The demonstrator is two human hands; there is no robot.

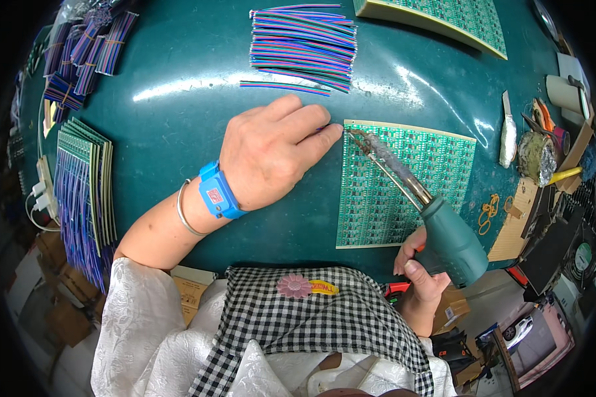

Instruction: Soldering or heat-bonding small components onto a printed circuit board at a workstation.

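Circuit-board panel (404,198), flat green rectangle, lies on dark-green surface (172,145); right hand (428,286) has its grip round green plastic soldering gun (453,241), slanted so tip (352,132) reaches panel's upper-left corner. Left hand's (271,149) grip is pinched there, seemingly steadying mostly hidden blue wire (324,128); striped ribbon wires (301,43) lie beyond panel, presumably for easy reach.

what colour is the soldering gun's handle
The handle is dark green, seen best in the head view.

Red lettering (320,286) on yellow apron patch (326,288), red-printed square label (214,195) on blue wristband (229,204)
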